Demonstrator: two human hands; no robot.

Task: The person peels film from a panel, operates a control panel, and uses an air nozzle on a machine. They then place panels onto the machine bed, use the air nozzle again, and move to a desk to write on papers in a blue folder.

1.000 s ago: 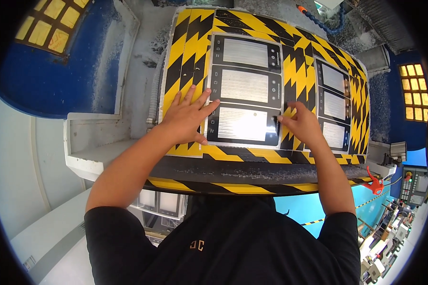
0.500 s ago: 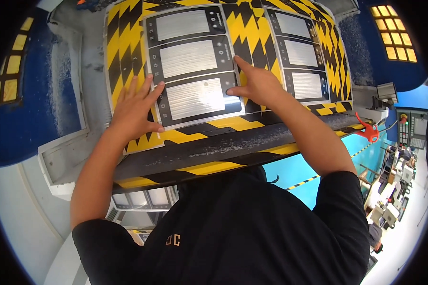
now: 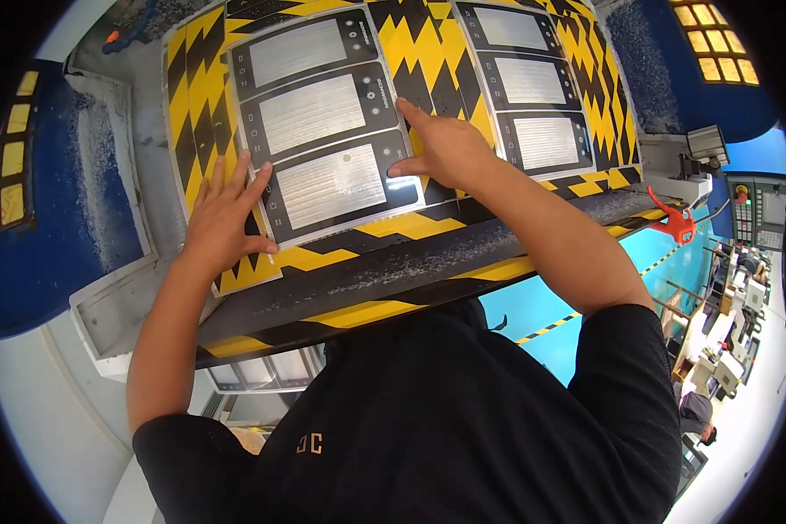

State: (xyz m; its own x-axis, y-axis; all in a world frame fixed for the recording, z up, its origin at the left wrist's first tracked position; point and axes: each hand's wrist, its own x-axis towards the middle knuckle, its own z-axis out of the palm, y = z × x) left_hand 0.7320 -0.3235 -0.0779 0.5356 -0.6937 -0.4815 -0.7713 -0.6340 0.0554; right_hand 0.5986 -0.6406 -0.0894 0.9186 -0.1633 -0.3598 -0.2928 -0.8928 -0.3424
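On the yellow-and-black striped table (image 3: 428,65), the left hand (image 3: 223,218) lies flat with fingers spread beside the left edge of the nearest black-framed panel (image 3: 336,183), the lowest of three in the left column. The right hand (image 3: 445,148) presses its open grip on that panel's right end, thumb touching the frame. If one hand pushes harder than the other, the panel could skew out of line with the panels (image 3: 310,83) above it. Compared with a second ago, the right hand has come across from the right column (image 3: 533,83), and the view has swung.
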